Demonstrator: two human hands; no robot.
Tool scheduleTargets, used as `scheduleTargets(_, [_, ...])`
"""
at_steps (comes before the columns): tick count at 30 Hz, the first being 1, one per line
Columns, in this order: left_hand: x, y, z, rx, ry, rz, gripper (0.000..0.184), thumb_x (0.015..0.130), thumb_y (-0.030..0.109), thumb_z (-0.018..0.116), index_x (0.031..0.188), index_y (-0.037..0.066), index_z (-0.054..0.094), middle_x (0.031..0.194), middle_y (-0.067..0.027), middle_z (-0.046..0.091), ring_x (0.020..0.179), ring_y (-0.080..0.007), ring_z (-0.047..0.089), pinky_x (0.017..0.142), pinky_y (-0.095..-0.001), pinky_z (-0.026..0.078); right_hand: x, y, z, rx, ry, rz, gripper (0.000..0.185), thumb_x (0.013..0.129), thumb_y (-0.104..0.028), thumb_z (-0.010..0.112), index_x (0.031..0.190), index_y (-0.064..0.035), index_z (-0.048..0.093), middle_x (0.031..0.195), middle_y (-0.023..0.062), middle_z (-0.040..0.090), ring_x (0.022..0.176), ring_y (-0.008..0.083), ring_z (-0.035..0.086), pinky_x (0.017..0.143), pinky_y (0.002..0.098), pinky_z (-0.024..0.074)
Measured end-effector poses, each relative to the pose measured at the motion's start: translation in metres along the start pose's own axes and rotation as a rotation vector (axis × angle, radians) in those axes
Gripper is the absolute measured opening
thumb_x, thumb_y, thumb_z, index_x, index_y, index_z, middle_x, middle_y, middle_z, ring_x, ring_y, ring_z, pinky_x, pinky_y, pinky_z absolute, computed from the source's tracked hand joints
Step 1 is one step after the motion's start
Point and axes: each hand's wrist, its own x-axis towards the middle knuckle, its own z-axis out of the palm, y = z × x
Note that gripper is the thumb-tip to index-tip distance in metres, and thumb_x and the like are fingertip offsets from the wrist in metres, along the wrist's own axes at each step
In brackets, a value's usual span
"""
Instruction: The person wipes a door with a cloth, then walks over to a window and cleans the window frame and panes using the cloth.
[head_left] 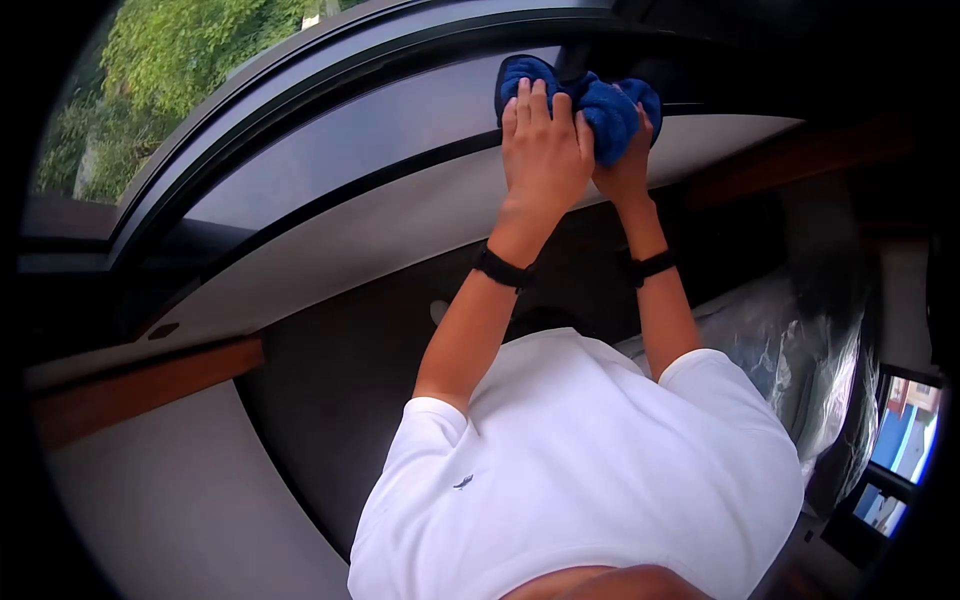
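A bunched blue cloth (607, 118) with a dark edge lies against the window frame (370, 145) at the upper middle of the head view. My left hand (545, 150) grips the cloth's left part, fingers bent over it and the back of the hand facing me. Just to the right, my right hand (628, 165) is closed around the other part of the cloth, which hides most of its fingers. Both arms reach forward, with a black band on each wrist.
Green trees (190, 50) show through the window at upper left. Below the frame runs a pale wall strip (350, 245) with brown wooden trim (150, 390). Clear plastic sheeting (800, 360) hangs or lies on the right, near another bright window (908, 425).
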Motion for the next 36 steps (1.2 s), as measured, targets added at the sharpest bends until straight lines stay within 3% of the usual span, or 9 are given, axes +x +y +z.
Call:
scheduleTargets(4, [0.011, 0.008, -0.007, 0.058, -0.187, 0.025, 0.038, 0.095, 0.029, 0.056, 0.117, -0.002, 0.058, 0.143, -0.0347, 0.047, 0.139, -0.0445, 0.042, 0.117, -0.0507, 0.028, -0.003, 0.014, 0.018, 0.03, 0.154, 0.092, 0.064, 0.08, -0.033, 0.075, 0.135, -0.0113, 0.052, 0.144, 0.0087, 0.048, 0.14, 0.0352, 0.037, 0.113, 0.0536, 0.0254])
scheduleTargets(8, [0.028, 0.021, -0.015, 0.161, -0.401, -0.076, 0.035, 0.089, 0.02, 0.062, 0.117, -0.001, 0.057, 0.151, -0.0312, 0.04, 0.14, -0.0462, 0.038, 0.118, -0.0514, 0.026, -0.017, 0.038, 0.021, 0.066, 0.048, 0.052, 0.059, 0.083, -0.035, 0.074, 0.137, -0.0237, 0.051, 0.147, 0.0056, 0.043, 0.143, 0.0323, 0.033, 0.111, 0.0547, 0.0279])
scheduleTargets(12, [0.045, 0.019, -0.01, 0.208, -0.492, -0.138, 0.039, 0.083, 0.012, 0.069, 0.117, 0.002, 0.054, 0.152, -0.03, 0.038, 0.144, -0.0465, 0.033, 0.115, -0.0543, 0.03, -0.008, 0.073, 0.003, 0.011, -0.04, 0.026, 0.057, 0.085, -0.033, 0.074, 0.136, -0.0283, 0.05, 0.147, 0.0033, 0.044, 0.143, 0.0285, 0.034, 0.107, 0.0519, 0.0342])
scheduleTargets(14, [0.039, 0.022, -0.017, 0.315, -0.454, -0.016, 0.047, 0.08, 0.014, 0.073, 0.12, 0.003, 0.051, 0.152, -0.0296, 0.038, 0.144, -0.0466, 0.034, 0.115, -0.0562, 0.029, -0.004, 0.081, -0.005, -0.176, -0.035, -0.147, 0.066, 0.081, -0.039, 0.078, 0.138, -0.0314, 0.047, 0.147, 0.0025, 0.043, 0.143, 0.0255, 0.036, 0.104, 0.0468, 0.0364])
scheduleTargets(20, [0.077, 0.028, 0.025, 0.298, -0.496, 0.203, 0.056, 0.079, 0.019, 0.077, 0.124, 0.003, 0.047, 0.151, -0.0298, 0.038, 0.143, -0.047, 0.034, 0.117, -0.0556, 0.026, 0.019, 0.116, -0.038, -0.197, 0.004, 0.058, 0.072, 0.077, -0.038, 0.082, 0.137, -0.0272, 0.045, 0.141, 0.0033, 0.047, 0.139, 0.0275, 0.041, 0.097, 0.0459, 0.0415])
scheduleTargets(23, [0.09, 0.046, 0.041, 0.296, -0.457, 0.205, 0.057, 0.079, 0.021, 0.075, 0.126, 0.003, 0.047, 0.151, -0.0294, 0.039, 0.143, -0.047, 0.035, 0.117, -0.056, 0.025, 0.031, 0.116, -0.044, -0.193, -0.007, 0.165, 0.077, 0.072, -0.039, 0.085, 0.136, -0.0246, 0.045, 0.141, 0.0057, 0.046, 0.14, 0.029, 0.04, 0.096, 0.0483, 0.0417])
scheduleTargets(27, [0.086, 0.081, 0.068, 0.41, -0.377, 0.167, 0.061, 0.084, 0.031, 0.07, 0.132, 0.002, 0.046, 0.152, -0.0286, 0.039, 0.143, -0.0456, 0.035, 0.118, -0.0561, 0.025, 0.023, 0.109, -0.058, -0.229, -0.044, 0.251, 0.075, 0.077, -0.036, 0.081, 0.14, -0.0216, 0.042, 0.147, 0.0089, 0.042, 0.145, 0.0343, 0.033, 0.102, 0.0523, 0.0429])
scheduleTargets(29, [0.095, 0.085, 0.085, 0.483, -0.336, 0.144, 0.071, 0.086, 0.042, 0.065, 0.138, 0.0, 0.043, 0.152, -0.0276, 0.039, 0.144, -0.0431, 0.036, 0.118, -0.0549, 0.025, 0.029, 0.121, -0.062, -0.198, -0.095, 0.221, 0.072, 0.083, -0.033, 0.077, 0.143, -0.0217, 0.039, 0.15, 0.0091, 0.041, 0.148, 0.0336, 0.03, 0.103, 0.053, 0.0432])
scheduleTargets(36, [0.134, 0.094, 0.148, 0.301, -0.374, 0.225, 0.079, 0.079, 0.046, 0.071, 0.137, -0.002, 0.046, 0.15, -0.0234, 0.044, 0.14, -0.0426, 0.042, 0.116, -0.0521, 0.032, 0.032, 0.168, -0.059, -0.171, -0.199, 0.195, 0.072, 0.082, -0.031, 0.077, 0.145, -0.0277, 0.041, 0.155, 0.0038, 0.039, 0.148, 0.0269, 0.031, 0.106, 0.0481, 0.0398])
